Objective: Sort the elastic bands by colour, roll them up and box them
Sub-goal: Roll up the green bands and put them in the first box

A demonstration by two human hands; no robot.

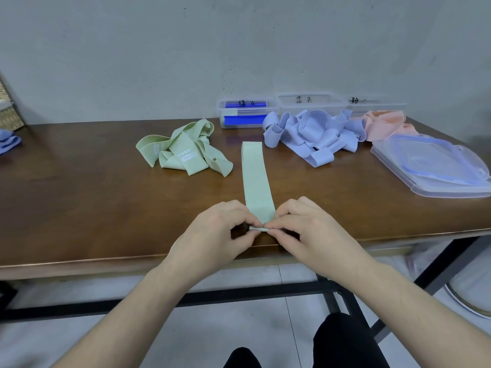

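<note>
A flat green elastic band (256,179) lies stretched out on the brown table (79,197), running away from me. My left hand (220,232) and my right hand (300,227) both pinch its near end, which is folded over at the table's front edge. A heap of green bands (183,150) lies to the left of it. Blue bands (313,134) are piled at the back right, with pink bands (385,123) beside them. Three clear boxes stand against the wall: one with blue clips (244,112), a middle one (310,102) and a right one (372,103).
Clear box lids with a blue seal (435,166) are stacked at the table's right end. Another blue band (8,142) lies at the far left edge. Below the table are its black frame (239,296) and my dark-clad knee (342,341).
</note>
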